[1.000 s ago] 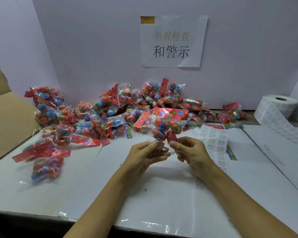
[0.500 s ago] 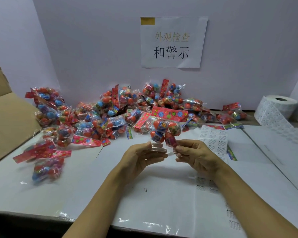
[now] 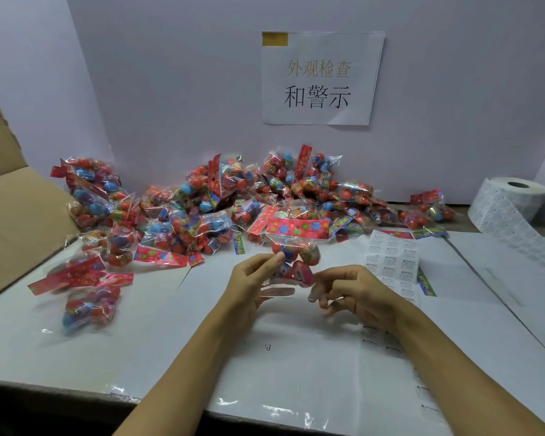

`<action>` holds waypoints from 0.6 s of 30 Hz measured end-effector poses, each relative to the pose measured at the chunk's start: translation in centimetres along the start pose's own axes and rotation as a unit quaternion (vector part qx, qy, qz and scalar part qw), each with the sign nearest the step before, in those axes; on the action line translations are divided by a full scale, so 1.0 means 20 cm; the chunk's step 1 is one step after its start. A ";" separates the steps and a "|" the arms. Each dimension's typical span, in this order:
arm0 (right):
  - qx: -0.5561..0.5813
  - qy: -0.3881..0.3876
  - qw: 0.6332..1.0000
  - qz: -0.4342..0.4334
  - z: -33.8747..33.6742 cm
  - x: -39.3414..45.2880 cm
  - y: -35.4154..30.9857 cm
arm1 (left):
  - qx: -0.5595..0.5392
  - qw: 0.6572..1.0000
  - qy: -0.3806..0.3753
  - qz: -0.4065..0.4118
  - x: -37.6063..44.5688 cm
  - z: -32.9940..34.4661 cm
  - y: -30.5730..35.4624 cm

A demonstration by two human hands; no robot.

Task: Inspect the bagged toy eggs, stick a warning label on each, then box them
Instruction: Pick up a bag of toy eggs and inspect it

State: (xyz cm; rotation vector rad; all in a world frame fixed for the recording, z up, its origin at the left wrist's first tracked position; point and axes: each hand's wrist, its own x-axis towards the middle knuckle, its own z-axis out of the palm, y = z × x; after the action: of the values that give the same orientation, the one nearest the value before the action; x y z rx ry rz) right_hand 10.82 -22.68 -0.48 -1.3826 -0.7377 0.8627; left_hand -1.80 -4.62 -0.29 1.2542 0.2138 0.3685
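Bag (image 3: pixel 296 258) of toy eggs, just in front of the pile (image 3: pixel 202 209), is now lifted higher, left hand (image 3: pixel 252 284) fingers pinching it, right hand (image 3: pixel 356 294) fingers curled beside its lower edge, so inspection continues.

I count 2 hands of mine: my left hand (image 3: pixel 252 286) and right hand (image 3: pixel 356 295). The heap of toy egg bags (image 3: pixel 221 202) is too many and too tangled to count. There is 1 label roll (image 3: pixel 513 199), 1 label sheet (image 3: pixel 392 262), 1 wall sign (image 3: pixel 320 78) and 1 cardboard box (image 3: pixel 16 215).
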 end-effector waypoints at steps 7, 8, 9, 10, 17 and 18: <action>-0.055 0.163 0.983 -0.058 0.03 0.03 0.03 | -0.001 1.000 -0.028 -0.010 0.00 -0.01 -0.03; -0.051 0.160 0.984 -0.054 0.03 0.03 0.03 | 0.000 0.999 -0.033 -0.012 0.00 -0.01 -0.03; -0.051 0.154 0.986 -0.048 0.04 0.03 0.02 | 0.001 0.999 -0.033 -0.014 0.00 -0.01 -0.03; -0.050 0.150 0.986 -0.044 0.05 0.03 0.02 | 0.004 0.999 -0.032 -0.016 0.00 0.00 -0.03; -0.084 0.169 0.980 -0.055 0.10 0.02 0.01 | 0.082 0.996 -0.037 -0.014 -0.01 0.00 -0.05; -0.091 0.170 0.979 -0.064 0.10 0.01 0.01 | 0.109 0.994 -0.031 -0.001 -0.01 0.01 -0.05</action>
State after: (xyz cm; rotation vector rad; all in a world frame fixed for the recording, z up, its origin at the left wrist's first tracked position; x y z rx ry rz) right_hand 9.16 -21.36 -0.55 -1.5777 -0.6428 0.4499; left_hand -1.76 -5.10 -1.29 1.4781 0.2061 0.3085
